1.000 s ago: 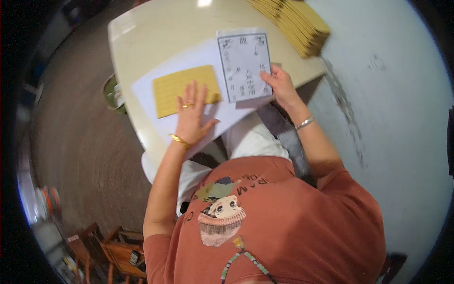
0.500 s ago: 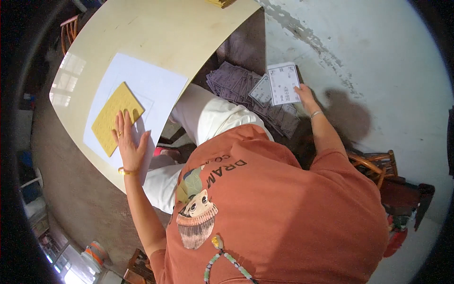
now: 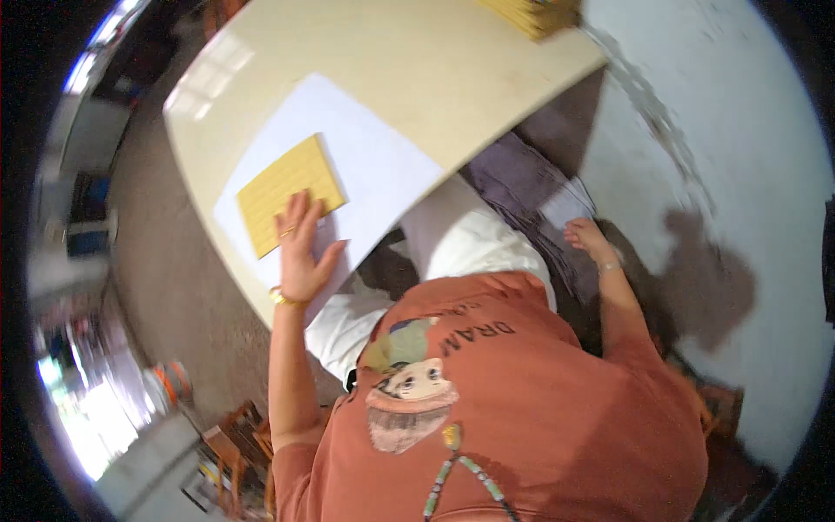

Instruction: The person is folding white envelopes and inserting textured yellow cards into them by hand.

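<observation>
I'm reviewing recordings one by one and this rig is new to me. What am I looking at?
No machine here: a person's two bare hands. The view comes from the left of two fisheye cameras worn on the head, looking down, so straight edges bend. On the cream table lies a white sheet with a yellow pad on it; a yellow stack shows at the picture's top. The left hand rests with fingers over the pad. The right hand is down beside the table, at a pale slip by a greyish pile; blur hides whether it grips the slip.
</observation>
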`<state>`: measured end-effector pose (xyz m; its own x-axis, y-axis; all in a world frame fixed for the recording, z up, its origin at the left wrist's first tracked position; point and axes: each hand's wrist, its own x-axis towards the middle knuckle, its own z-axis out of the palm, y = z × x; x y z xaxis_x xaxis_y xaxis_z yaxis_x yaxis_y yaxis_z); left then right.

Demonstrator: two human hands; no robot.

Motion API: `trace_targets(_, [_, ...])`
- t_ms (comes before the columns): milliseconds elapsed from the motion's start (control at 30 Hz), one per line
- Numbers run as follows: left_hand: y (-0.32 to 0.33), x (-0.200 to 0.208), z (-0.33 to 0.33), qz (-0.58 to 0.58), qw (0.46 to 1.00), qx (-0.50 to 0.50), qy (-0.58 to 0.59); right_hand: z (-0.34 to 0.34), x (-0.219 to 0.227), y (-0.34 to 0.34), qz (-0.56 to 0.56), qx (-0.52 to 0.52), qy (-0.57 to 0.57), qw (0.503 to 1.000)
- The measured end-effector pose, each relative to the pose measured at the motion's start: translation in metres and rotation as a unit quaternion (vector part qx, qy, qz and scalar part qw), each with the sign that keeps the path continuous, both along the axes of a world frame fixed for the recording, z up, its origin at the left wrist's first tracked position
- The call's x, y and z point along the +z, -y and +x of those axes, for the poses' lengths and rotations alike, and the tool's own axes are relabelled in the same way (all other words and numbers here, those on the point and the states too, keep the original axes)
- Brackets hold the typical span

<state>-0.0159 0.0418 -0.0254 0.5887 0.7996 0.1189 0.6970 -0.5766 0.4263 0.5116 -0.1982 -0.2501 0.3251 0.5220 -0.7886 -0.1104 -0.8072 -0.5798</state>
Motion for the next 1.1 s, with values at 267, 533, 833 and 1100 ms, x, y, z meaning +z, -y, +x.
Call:
trace_targets(267, [0.031, 0.007, -0.003, 0.138, 0.973, 0.168, 0.071, -0.198, 0.271, -0.217, 0.348, 0.389, -0.025, 0.853])
trace_targets(533, [0.043, 0.006, -0.018, 0.067, 0.954, 0.261, 0.132, -0.319, 0.235, -0.341, 0.553, 0.469, 0.326, 0.606])
trace_targets(833, [0.033, 0.004, -0.024, 0.001, 0.950, 0.280, 0.137, -0.308, 0.243, -0.318, 0.456, 0.473, 0.324, 0.681])
trace_targets(1100, [0.020, 0.014, -0.020, -0.069, 0.943, 0.303, 0.117, -0.296, 0.242, -0.255, 0.477, 0.458, 0.273, 0.698])
